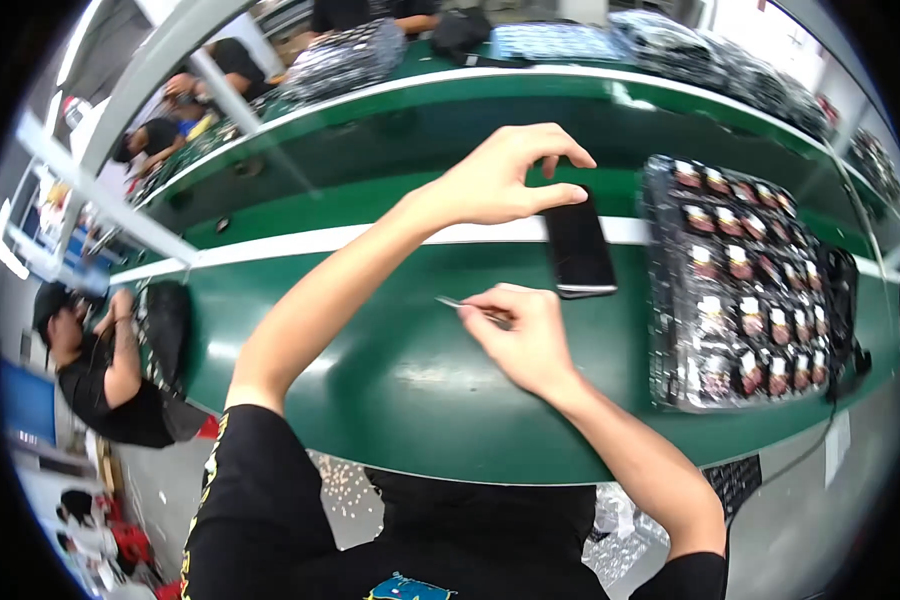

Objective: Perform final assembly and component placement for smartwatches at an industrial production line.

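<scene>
A black phone-shaped slab [580,250] with a pale lower edge lies on the green bench, across its white strip. My left hand [510,178] hovers around its far end, fingers curved and apart. The thumb overlaps the slab's upper left corner; whether it touches cannot be told. Closer to me, my right hand [523,338] is closed around a thin metal-tipped tool [450,301], whose tip points left. The tool's rear part is mostly hidden by the fingers.
To the right, a clear-and-black plastic tray [670,300] holds rows of small dark-and-pink parts. Black cables [842,300] lie beside it. A raised green shelf [420,120] runs along the back, carrying stacked wrapped trays [560,42]. Another person [110,370] sits at the left.
</scene>
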{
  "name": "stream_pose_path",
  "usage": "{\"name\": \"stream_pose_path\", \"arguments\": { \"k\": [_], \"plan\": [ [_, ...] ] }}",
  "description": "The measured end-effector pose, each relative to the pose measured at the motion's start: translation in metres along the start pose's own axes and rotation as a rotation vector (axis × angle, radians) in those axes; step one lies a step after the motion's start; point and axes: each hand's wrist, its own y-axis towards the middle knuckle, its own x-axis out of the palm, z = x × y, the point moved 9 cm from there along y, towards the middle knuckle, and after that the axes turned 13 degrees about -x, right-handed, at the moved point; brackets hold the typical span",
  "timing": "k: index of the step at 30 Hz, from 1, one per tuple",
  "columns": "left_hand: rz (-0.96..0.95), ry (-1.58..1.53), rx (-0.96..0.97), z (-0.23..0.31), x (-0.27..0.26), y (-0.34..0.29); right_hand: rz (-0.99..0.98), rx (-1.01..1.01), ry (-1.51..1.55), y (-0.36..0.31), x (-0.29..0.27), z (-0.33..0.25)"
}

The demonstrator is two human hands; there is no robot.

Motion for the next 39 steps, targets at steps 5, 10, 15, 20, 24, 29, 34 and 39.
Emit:
{"name": "stream_pose_path", "arguments": {
  "k": [5,10,15,20,24,29,34,39],
  "plan": [
    [0.263,0.402,-0.229,-0.145,-0.097,-0.122,-0.037,0.038,-0.030,0.001,0.010,-0.002],
    [0.539,0.893,-0.762,-0.277,-0.250,-0.299,-0.098,0.056,-0.059,0.008,0.018,-0.002],
    [0.729,0.923,-1.306,-0.346,-0.333,-0.430,-0.087,0.068,-0.055,0.006,0.014,0.004],
    [0.747,0.797,-1.249,-0.391,-0.314,-0.414,-0.074,0.109,-0.111,-0.004,0.005,0.007],
    [0.855,0.798,-1.155,-0.378,-0.363,-0.451,-0.118,-0.004,-0.086,0.001,0.020,-0.006],
    [0.631,0.686,-0.773,-0.336,-0.285,-0.336,-0.034,0.062,-0.045,0.002,0.015,0.009],
    [0.123,0.083,-0.434,-0.130,-0.090,-0.208,0.185,0.118,0.117,-0.002,-0.010,0.022],
    [-0.249,-0.015,-0.420,-0.055,-0.011,-0.201,0.181,0.188,0.146,-0.003,-0.021,0.025]
  ]
}}
